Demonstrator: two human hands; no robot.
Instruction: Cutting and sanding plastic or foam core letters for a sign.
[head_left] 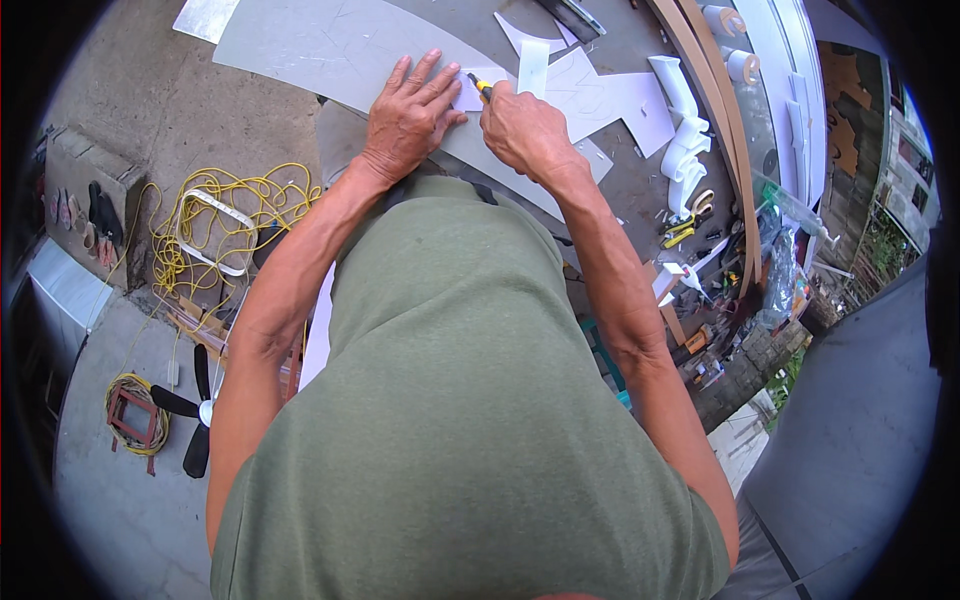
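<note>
Right hand [524, 128] is closed round a cutter [484, 89], its tip at a white piece [468, 98] beside the left hand [408, 115], flat with fingers slightly parted, while offcuts [643, 108], curled strips [688, 150] and tools [678, 237] crowd the grey table [625, 45], with yellow cord [164, 240] on the concrete floor [95, 390].

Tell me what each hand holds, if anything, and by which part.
The right hand holds a slim yellow-and-black cutter by its handle. The left hand holds nothing, resting on a flat grey sheet.
</note>
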